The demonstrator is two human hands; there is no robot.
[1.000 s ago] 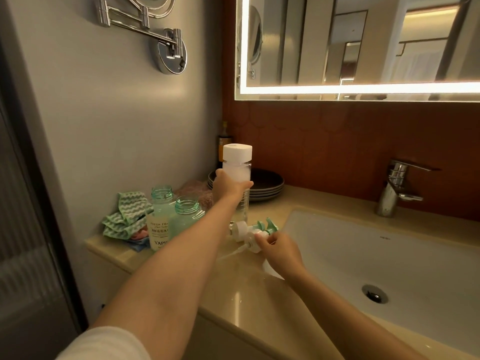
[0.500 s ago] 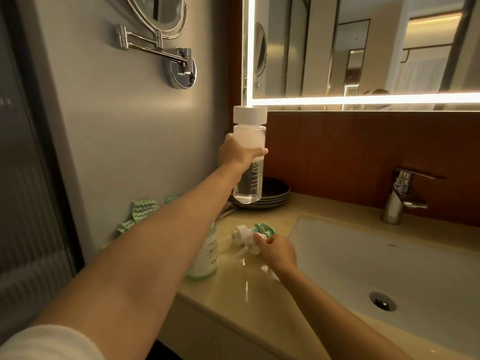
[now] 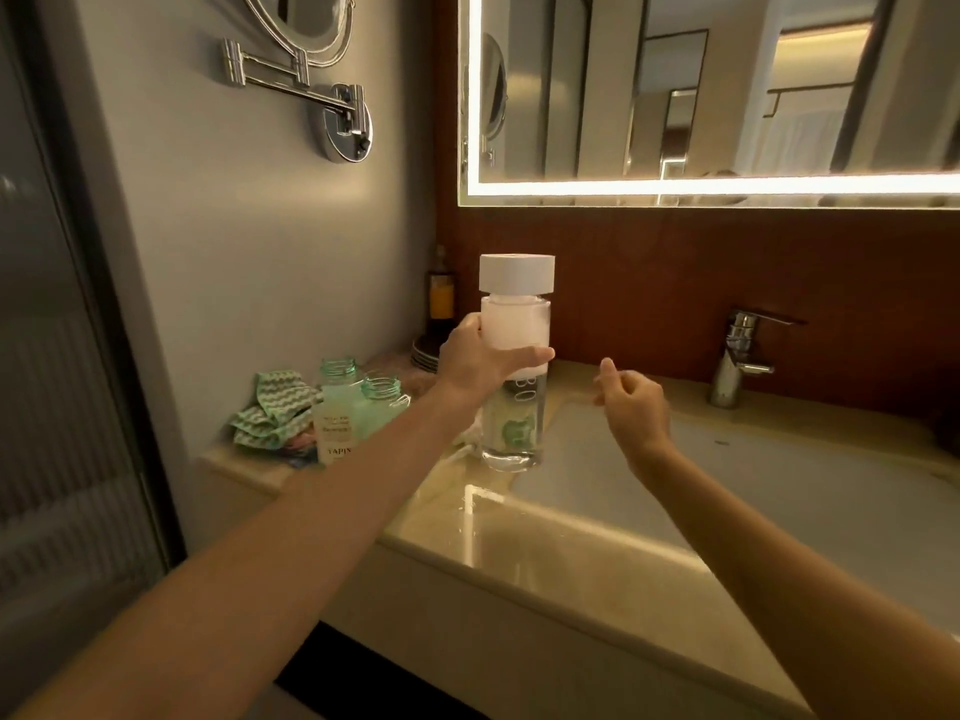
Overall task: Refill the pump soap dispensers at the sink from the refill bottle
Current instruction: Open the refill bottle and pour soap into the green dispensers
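**Refill bottle (image 3: pixel 511 423) gripped upright beside the sink (image 3: pixel 779 485)**

Two uncapped dispensers (image 3: pixel 337 407) stood on the counter (image 3: pixel 519 537) left of it, near a green cloth (image 3: pixel 270 407); the left forearm crossed the shorter one. The left hand (image 3: pixel 475 358) wrapped the bottle's white upper part, below the cap. The right hand (image 3: pixel 631 402) hung just beside it, fingers loosely curled, holding nothing

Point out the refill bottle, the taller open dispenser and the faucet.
refill bottle (image 3: pixel 511 405): head view, clear lower body.
taller open dispenser (image 3: pixel 337 402): head view, pale green shoulder.
faucet (image 3: pixel 735 356): head view, chrome upright body.
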